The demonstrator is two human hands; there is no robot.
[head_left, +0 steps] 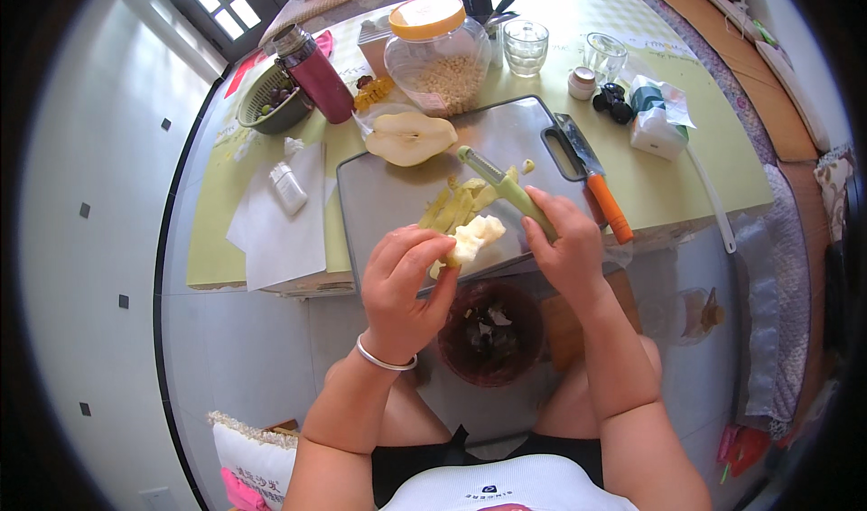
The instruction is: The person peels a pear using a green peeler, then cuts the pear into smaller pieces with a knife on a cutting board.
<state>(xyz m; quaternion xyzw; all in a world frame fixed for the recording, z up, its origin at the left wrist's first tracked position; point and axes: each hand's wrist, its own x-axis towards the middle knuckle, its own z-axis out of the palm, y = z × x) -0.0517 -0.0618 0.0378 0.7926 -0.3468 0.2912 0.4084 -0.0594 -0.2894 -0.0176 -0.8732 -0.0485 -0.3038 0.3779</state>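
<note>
Plainly, the left hand (406,272) and right hand (567,240) both occupied

In the head view, the left grip pinches a pale, uneven piece of peeled fruit (477,236) between thumb and fingers, above the near edge of a grey rectangular cutting board (375,199). The right grip is wrapped round a light-green peeler with a metal blade (498,181), angled near the fruit. Yellow-green strips of peel (454,204) lie on the board. A large halved pear (409,139) rests cut face up by its far left edge; an orange-handled knife (597,184) lies along its right side. All are on the pale yellow-green surface (209,245).
</note>
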